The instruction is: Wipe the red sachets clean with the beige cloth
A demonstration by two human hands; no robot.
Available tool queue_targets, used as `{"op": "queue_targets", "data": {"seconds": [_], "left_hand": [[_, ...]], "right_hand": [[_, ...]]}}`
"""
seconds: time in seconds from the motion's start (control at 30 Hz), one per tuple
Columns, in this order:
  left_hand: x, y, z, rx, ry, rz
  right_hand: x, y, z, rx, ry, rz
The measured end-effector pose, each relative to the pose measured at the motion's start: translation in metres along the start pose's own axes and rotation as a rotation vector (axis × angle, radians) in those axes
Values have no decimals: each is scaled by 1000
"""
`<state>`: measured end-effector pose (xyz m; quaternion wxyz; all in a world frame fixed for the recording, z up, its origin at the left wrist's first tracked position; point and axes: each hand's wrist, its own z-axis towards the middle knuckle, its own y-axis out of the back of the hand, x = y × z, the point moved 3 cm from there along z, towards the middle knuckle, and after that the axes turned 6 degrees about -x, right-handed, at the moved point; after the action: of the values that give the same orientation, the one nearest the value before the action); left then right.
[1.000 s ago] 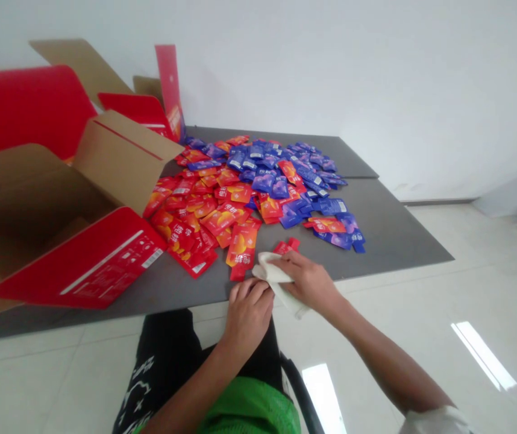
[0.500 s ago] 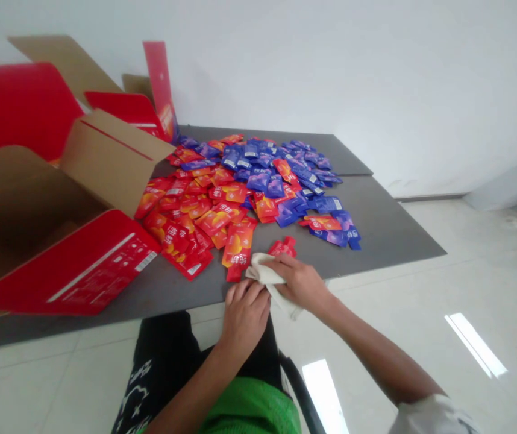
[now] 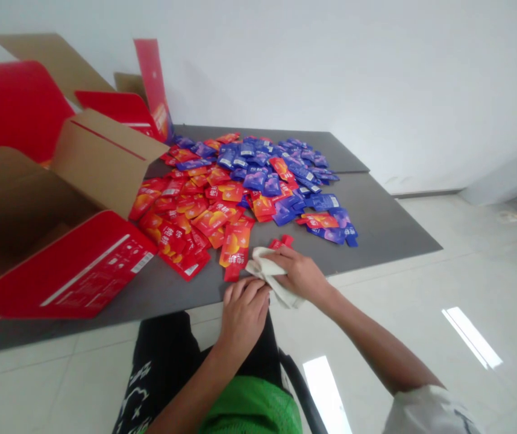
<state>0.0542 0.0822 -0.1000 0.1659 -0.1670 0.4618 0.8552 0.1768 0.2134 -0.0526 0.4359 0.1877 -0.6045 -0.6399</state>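
Observation:
My right hand (image 3: 304,276) is closed on a white cloth (image 3: 265,265) and presses it down at the table's front edge. Under the cloth lies a red pouch (image 3: 281,242); only its far, spouted end shows. Right beside the cloth is my left hand (image 3: 246,308), its fingers bent and close together over the table edge. Whatever is under those fingers is hidden. An orange-red pouch (image 3: 235,246) lies just beyond my left fingertips, at the near side of a pile of red pouches (image 3: 216,217) and blue pouches (image 3: 256,178).
On the left of the grey table (image 3: 389,232) stands an open red cardboard box (image 3: 100,265), flaps spread outward. Behind it is another open red box (image 3: 118,105). A white wall (image 3: 376,78) runs along the back. My legs (image 3: 163,355) are below the front edge.
My right hand and the cloth have shifted slightly over the red pouch, so less of it shows. My left hand stays nearly in place. The whole view has moved a little.

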Motion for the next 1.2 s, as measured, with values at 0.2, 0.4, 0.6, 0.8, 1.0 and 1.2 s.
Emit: {"op": "queue_targets", "data": {"seconds": [0.2,0.4,0.6,0.8,1.0,1.2], "left_hand": [[-1,1,2,-3,-11,5],[-2,1,1,-1,5,20],[-2,3,3,-2,-15,1],[-3,2,2,1,8,11],[-2,1,3,12,-4,4],[-3,2,3,-2,3,10]], "right_hand": [[-45,26,20,-161,-161,-106],[4,5,-3,15,7,9],[-44,20,18,-133,-161,-84],[0,12,-5,-55,4,15],[-31,9,11,-78,-112,-38],[-23,25,8,-122,-68,-58]]}}
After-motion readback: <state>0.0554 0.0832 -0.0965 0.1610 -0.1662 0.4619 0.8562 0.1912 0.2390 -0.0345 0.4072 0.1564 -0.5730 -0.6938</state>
